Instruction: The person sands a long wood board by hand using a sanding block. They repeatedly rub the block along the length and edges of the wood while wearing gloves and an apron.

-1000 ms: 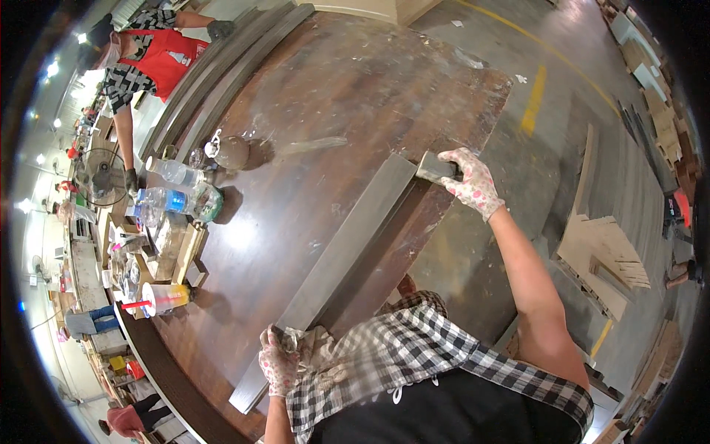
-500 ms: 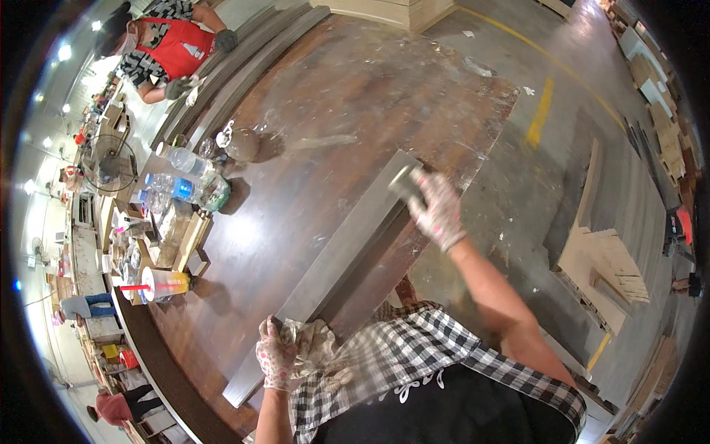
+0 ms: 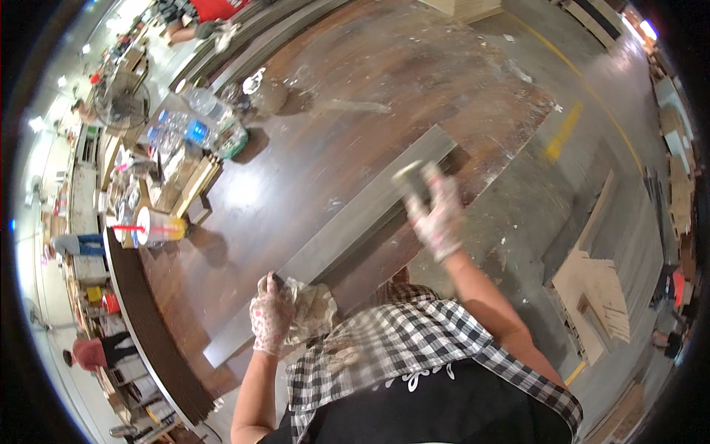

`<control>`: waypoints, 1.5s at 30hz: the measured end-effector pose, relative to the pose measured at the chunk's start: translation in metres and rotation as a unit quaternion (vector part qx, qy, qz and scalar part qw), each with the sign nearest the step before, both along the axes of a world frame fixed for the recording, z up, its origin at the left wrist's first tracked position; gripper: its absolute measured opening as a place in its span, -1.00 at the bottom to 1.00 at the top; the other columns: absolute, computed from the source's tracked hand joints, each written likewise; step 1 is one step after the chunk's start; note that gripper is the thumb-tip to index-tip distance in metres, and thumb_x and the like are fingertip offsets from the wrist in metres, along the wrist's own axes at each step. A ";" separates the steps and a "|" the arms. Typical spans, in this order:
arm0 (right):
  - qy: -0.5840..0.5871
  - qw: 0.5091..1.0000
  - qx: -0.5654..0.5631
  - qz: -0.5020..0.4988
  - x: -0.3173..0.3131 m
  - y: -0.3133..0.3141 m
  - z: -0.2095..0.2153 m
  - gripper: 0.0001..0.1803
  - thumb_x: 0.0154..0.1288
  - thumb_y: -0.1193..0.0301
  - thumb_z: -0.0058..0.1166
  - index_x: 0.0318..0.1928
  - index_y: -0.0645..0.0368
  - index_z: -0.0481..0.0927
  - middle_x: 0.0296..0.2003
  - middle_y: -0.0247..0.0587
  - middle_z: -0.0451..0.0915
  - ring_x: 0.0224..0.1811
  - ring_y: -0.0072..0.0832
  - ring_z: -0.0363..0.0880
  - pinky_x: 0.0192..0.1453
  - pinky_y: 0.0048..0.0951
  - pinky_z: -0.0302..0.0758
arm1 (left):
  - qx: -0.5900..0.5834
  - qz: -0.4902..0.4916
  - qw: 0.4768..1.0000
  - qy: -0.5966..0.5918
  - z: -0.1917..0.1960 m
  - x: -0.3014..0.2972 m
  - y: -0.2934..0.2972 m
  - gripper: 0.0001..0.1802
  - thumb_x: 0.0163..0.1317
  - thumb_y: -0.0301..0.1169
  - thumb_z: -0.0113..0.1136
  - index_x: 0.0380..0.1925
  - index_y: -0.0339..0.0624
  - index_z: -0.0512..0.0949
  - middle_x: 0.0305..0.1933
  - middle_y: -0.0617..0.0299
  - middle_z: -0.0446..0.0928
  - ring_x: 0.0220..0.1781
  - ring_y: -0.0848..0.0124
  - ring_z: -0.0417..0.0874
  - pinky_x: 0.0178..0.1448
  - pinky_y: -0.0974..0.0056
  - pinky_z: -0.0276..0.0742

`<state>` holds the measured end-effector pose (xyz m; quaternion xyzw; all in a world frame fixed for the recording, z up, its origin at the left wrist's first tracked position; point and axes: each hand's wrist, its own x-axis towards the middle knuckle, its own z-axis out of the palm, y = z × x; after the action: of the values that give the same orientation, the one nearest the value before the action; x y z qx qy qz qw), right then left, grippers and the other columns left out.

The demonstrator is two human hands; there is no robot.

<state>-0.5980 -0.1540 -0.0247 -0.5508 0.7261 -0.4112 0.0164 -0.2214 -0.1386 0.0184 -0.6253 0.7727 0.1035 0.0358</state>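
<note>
A long grey plank (image 3: 347,229) lies slantwise on a dark brown worktable (image 3: 310,140). My right hand (image 3: 436,214), in a speckled glove, grips a small grey block (image 3: 410,181) and presses it against the plank's near edge, past its middle. My left hand (image 3: 270,318), also gloved, rests on the plank's near end and clutches a crumpled rag (image 3: 310,311). My checked shirt and black apron fill the lower middle of the view.
Water bottles (image 3: 200,122), a cup with a straw (image 3: 151,226) and wooden boxes crowd the table's left side. Long grey boards (image 3: 251,52) lie along the far edge, where another person stands. A stack of wooden pieces (image 3: 599,296) sits on the concrete floor at the right.
My right hand has slid with the block along the plank from its far end toward me. My left hand has stayed at the near end with the rag.
</note>
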 end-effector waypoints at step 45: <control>0.132 0.817 -0.023 0.561 0.492 0.063 -0.011 -0.30 0.07 0.37 0.30 0.29 0.15 0.49 -0.13 -0.03 0.57 -0.11 -0.12 0.59 -0.08 -0.17 0.56 | -0.082 0.339 0.748 0.564 -0.105 0.295 0.163 -0.25 0.20 -0.51 0.17 0.46 0.00 0.33 0.22 0.05 0.63 0.18 0.37 0.67 0.25 0.28 0.55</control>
<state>-0.1056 -0.0912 -0.0358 -0.9117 0.2775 -0.2707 0.1360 0.0732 0.0249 -0.0871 -0.6745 0.3946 0.3792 -0.4956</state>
